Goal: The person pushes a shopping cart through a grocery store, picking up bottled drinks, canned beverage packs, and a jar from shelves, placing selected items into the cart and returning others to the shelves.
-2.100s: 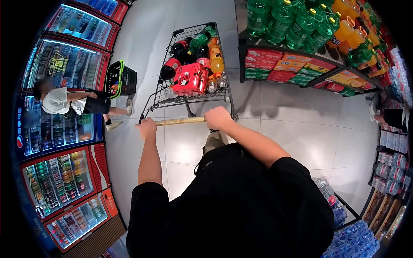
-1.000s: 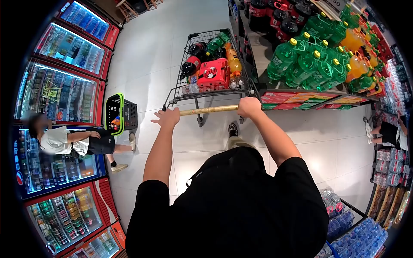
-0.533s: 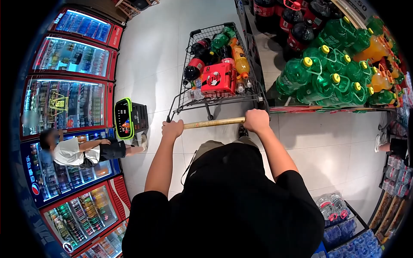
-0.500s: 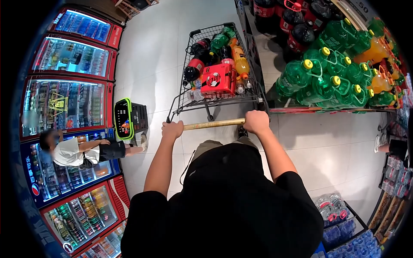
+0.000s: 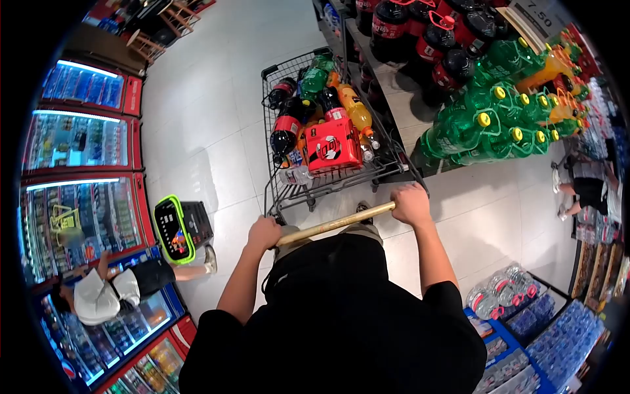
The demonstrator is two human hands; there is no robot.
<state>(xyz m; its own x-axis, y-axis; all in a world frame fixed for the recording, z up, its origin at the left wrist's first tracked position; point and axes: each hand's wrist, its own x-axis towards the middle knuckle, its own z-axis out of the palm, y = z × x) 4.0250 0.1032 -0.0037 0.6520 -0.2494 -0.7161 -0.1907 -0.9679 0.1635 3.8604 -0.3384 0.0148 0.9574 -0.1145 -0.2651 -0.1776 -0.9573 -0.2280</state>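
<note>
Both my hands grip the yellowish handle bar of a wire shopping cart. My left hand is wrapped round the bar's left end. Round the right end closes my right hand, farther forward than the left, so the bar slants. Inside the cart lie dark cola bottles, a green soda bottle and an orange drink bottle. A red boxed pack sits on top near the handle, with a clear bottle beside it.
Large cola bottles and green bottles stand on a display close to the cart's right. At left, a person stands by lit drink coolers with a green-rimmed basket. Water packs lie behind right. Another person is far right.
The cart has turned, and my right hand has moved forward while the left has come back toward my body. The coolers have shifted left and downward in view. Both hands keep their grip.
</note>
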